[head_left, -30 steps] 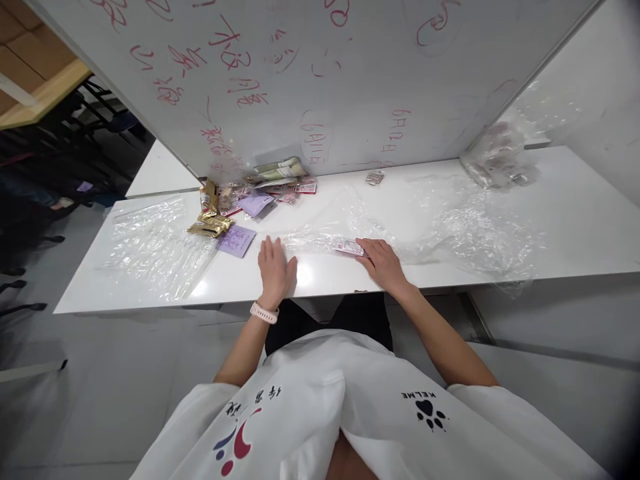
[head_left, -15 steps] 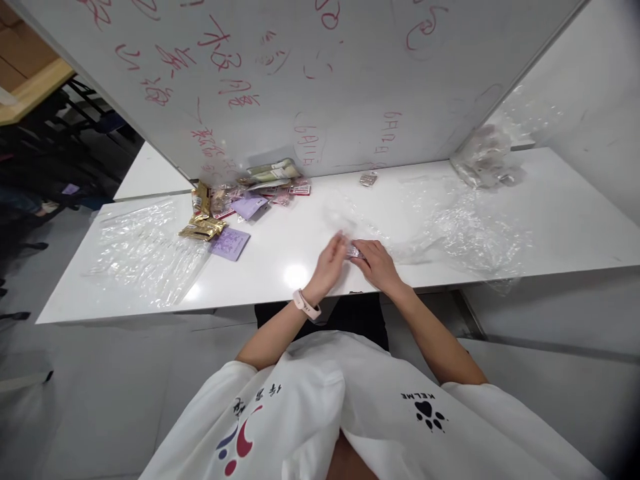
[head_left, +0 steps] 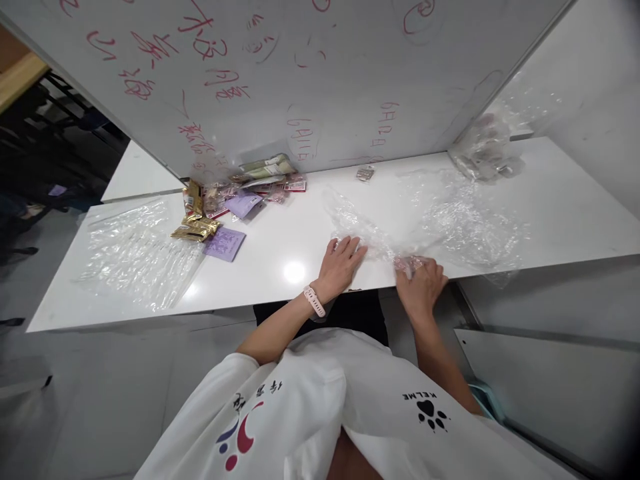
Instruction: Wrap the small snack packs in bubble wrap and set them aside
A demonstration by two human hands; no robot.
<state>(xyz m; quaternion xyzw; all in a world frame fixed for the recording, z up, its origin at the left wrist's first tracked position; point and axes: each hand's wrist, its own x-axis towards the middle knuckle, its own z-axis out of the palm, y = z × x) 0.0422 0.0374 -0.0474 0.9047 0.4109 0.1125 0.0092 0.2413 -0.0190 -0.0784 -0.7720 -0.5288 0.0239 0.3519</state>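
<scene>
My left hand, with a pale pink band on its wrist, lies palm down with fingers stretched out on the near-left edge of a clear plastic bag. Farther right, at the table's front edge, my right hand has its fingers bent over a small pinkish packet in clear wrapping. The packet is partly covered by the fingers. The plastic bag stretches from the left hand toward this packet. More crumpled clear plastic spreads to the right of my hands.
On the left lie flat clear bags, gold packets, purple packets and green packets. A small packet sits before the whiteboard. A filled clear bag stands at the table's back right.
My hands have moved apart. The right hand has shifted right with the pinkish packet, and the left hand has flattened onto the clear bag, which now lies more spread out.
</scene>
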